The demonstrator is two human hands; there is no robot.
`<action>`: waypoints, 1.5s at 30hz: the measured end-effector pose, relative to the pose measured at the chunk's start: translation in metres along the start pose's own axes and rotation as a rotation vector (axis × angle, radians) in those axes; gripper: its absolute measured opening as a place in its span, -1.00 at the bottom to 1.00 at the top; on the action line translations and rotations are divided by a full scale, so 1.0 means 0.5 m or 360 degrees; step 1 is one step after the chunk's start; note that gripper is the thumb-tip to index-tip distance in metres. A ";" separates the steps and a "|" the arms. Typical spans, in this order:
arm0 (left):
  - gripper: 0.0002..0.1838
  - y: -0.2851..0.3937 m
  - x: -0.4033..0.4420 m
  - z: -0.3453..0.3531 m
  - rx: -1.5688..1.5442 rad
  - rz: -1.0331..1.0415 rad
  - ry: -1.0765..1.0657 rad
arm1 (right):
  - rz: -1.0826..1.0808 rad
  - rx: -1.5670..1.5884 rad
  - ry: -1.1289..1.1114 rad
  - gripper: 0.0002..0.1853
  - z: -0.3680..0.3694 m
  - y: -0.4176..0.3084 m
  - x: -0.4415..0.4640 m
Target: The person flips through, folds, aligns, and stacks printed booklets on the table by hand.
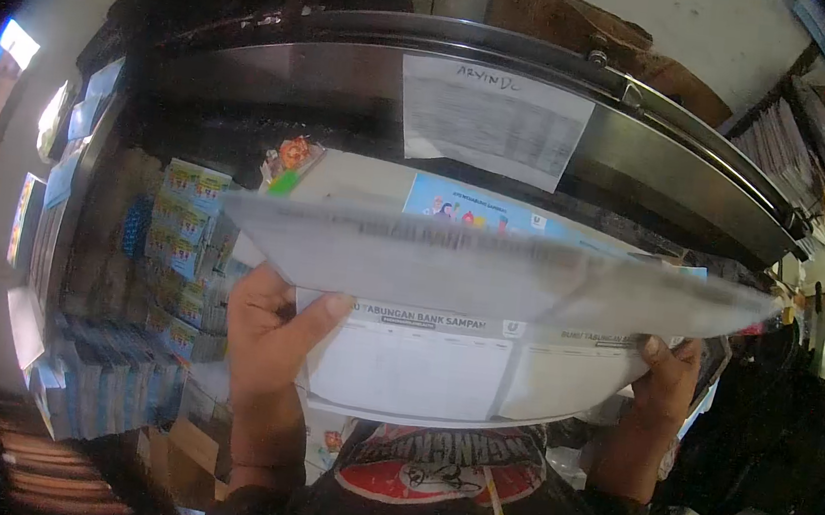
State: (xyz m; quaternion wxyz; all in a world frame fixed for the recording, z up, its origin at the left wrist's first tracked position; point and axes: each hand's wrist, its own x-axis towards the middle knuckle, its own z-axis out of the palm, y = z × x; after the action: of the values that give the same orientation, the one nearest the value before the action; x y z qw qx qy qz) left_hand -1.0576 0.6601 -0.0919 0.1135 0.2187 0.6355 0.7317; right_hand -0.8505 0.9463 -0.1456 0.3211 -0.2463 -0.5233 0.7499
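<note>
A wide printed sheet (411,368), headed "Tabungan Bank Sampah" with table columns, spans the space between my two hands. My left hand (274,328) grips its left side, the thumb lying on top. At the right side my right hand (667,375) pinches the sheet between thumb and bent fingers. Above the headings rises a motion-blurred white sheet (491,271), tilted and seen nearly edge-on; whether it is joined to the lower one I cannot tell. Behind it a blue printed sheet (468,203) with cartoon figures lies on the pale work surface (351,176).
A handwritten paper (497,121) hangs on the dark machine front. Stacks of printed colourful sheets (185,224) and bluish bundles (118,382) stand at the left. An open cardboard box (186,455) sits lower left. More paper stacks (777,140) are at upper right.
</note>
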 end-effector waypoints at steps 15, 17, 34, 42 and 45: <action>-0.74 -0.063 0.083 -0.125 0.0236 0.0415 -0.0040 | -0.0665 -0.0231 -0.0511 -0.47 -0.012 0.002 0.102; -0.71 -0.043 0.069 -0.120 0.0212 0.0316 0.0607 | -0.0791 -0.0467 -0.0518 -0.47 0.070 -0.056 0.096; -0.54 0.152 0.418 -0.953 0.0695 0.0173 0.1685 | -0.1512 -0.2369 -0.1680 -0.61 0.480 -0.131 0.210; -0.55 -0.154 0.378 -1.292 0.2340 -0.0548 0.1223 | -0.0484 -0.2438 -0.0323 -0.63 0.295 -0.079 0.162; -0.56 -0.191 0.378 -1.295 0.2610 -0.0549 0.1212 | -0.0401 -0.2429 -0.0329 -0.54 0.252 -0.086 0.124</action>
State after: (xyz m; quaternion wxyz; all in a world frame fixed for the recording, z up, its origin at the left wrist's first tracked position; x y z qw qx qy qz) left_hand -1.5349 0.1900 -0.2148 -0.1864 -0.1227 0.9736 0.0475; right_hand -0.9715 0.9235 -0.0655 0.0953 -0.2668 -0.9457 0.1594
